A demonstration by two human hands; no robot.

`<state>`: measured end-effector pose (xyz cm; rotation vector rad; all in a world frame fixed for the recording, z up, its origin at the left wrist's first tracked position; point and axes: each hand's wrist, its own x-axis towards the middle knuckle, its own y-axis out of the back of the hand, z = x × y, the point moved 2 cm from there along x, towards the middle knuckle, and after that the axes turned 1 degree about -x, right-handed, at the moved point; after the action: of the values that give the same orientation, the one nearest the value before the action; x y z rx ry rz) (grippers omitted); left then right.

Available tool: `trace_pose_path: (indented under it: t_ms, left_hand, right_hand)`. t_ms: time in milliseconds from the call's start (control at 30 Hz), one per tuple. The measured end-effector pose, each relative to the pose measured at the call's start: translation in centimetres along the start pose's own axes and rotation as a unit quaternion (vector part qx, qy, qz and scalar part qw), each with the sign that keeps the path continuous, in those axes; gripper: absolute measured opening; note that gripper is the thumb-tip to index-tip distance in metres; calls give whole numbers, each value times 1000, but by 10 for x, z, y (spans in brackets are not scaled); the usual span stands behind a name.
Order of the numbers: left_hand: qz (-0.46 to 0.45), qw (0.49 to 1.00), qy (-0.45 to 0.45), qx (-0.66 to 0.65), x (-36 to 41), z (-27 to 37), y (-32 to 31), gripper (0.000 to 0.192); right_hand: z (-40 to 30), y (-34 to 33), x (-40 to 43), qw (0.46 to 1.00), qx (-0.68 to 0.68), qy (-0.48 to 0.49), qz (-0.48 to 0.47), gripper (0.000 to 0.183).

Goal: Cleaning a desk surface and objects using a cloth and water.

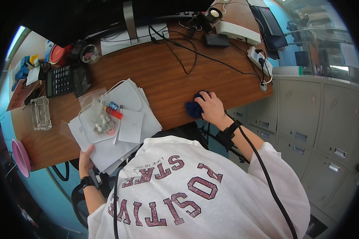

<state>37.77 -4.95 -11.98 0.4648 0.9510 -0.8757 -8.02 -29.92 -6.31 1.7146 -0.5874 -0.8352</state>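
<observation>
My right hand [211, 109] grips a bunched dark blue cloth [194, 110] against the wooden desk [167, 86] near its front edge. At the left, my left hand [86, 159] holds the near edge of a stack of white papers [107, 155], thumb on top and fingers hidden beneath. The stack overhangs the desk's front edge. On it lie a clear plastic bag [95, 119] with small white parts, a blue binder clip [113, 105], a red object [115, 113], a white cable [80, 127] and a small white card [131, 126].
A black calculator [59, 81], a glass ashtray [41, 113] and a clear jar [89, 53] stand left. Behind are a monitor stand [133, 37] and loose black cables [194, 53]. A power strip [259, 61] sits at the right edge, near grey metal lockers [299, 107].
</observation>
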Motion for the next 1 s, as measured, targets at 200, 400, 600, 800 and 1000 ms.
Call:
trace_pose_path:
  t_ms: [200, 400, 600, 800, 1000]
  left_hand:
    - [-28, 999, -25, 6, 15, 20, -47, 55]
    - [-33, 999, -39, 19, 11, 51, -96, 53]
    - [-34, 997, -56, -27, 30, 69, -151, 46]
    - [-75, 993, -88, -11, 49, 86, -164, 50]
    - [-31, 996, -81, 15, 40, 112, -179, 54]
  right_hand:
    - [42, -13, -7, 993, 5, -115, 39, 51]
    - [48, -5, -15, 992, 21, -116, 47, 54]
    - [51, -16, -16, 993, 38, -92, 68, 55]
    - [50, -21, -16, 994, 34, -90, 59, 58]
    - [61, -21, -9, 996, 22, -70, 46, 59]
